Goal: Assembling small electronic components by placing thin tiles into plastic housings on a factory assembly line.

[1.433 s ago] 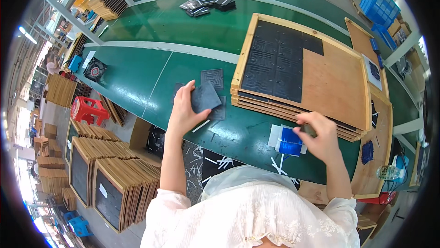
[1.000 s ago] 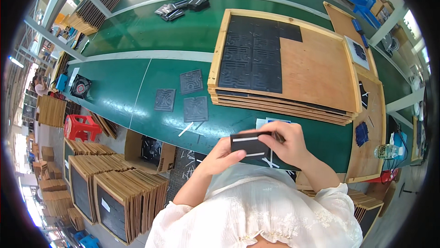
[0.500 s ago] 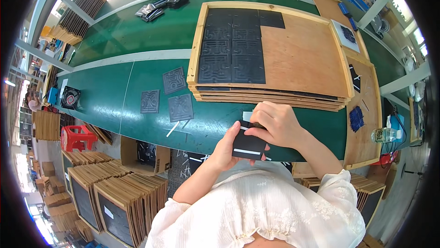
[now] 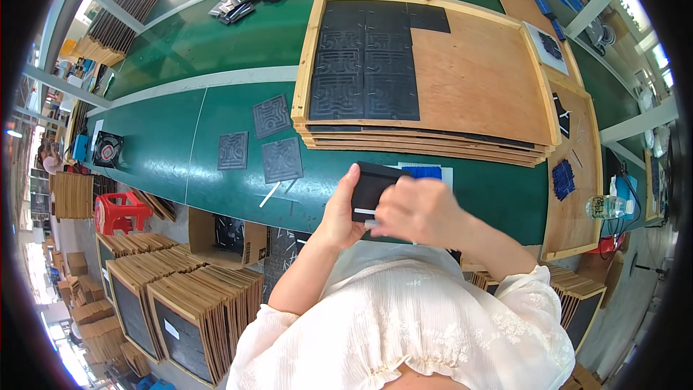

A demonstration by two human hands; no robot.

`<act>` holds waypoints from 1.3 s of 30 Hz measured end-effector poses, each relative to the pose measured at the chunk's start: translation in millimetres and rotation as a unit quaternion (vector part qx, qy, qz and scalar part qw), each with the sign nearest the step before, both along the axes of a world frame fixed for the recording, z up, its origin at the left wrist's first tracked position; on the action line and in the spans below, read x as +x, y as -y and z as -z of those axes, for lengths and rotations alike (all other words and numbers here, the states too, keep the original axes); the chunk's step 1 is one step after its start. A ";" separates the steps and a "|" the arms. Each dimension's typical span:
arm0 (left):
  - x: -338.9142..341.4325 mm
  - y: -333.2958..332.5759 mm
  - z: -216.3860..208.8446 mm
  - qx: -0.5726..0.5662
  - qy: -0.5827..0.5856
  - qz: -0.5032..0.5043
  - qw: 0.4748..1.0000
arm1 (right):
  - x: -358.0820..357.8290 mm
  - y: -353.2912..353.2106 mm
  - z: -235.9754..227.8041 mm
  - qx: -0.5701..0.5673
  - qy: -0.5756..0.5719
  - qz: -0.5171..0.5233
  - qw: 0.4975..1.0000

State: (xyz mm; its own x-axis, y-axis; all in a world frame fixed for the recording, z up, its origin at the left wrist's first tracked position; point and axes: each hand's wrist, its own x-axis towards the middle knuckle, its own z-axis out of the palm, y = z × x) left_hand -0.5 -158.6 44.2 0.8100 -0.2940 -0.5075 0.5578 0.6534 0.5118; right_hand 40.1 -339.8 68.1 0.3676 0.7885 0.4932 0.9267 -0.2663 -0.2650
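My left hand [image 4: 341, 209] grips a flat black square panel [image 4: 377, 178] by its left side, thumb on top. A white strip [image 4: 364, 211] runs along the panel's near edge. My right hand [image 4: 419, 209] is curled over the panel's right side, its fingertips close to the strip's end. Motion blurs those fingers, and what they pinch is hidden. Just behind the hands, a blue bundle [image 4: 424, 172] lies on a pale sheet. To the left, three dark square tiles with raised maze-like patterns [image 4: 282, 160] rest on the green bench [image 4: 198, 181], near loose white strips [image 4: 270, 194].
Ahead stands a stack of wooden trays [image 4: 480, 87], the top one partly filled with dark tiles. More black pieces [image 4: 249, 0] lie on the far bench. A plastic bottle [image 4: 608, 207] stands at right. Framed boards [image 4: 206, 310] and a red stool [image 4: 123, 213] are at lower left.
My right hand has moved from the panel's far edge to its near right side. The white strip by the far edge no longer shows. The blue bundle has come into view.
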 end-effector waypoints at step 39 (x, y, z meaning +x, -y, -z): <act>-0.7 -16.5 28.1 0.006 0.212 0.006 0.977 | 7.5 70.8 37.0 -0.064 -0.234 0.186 0.952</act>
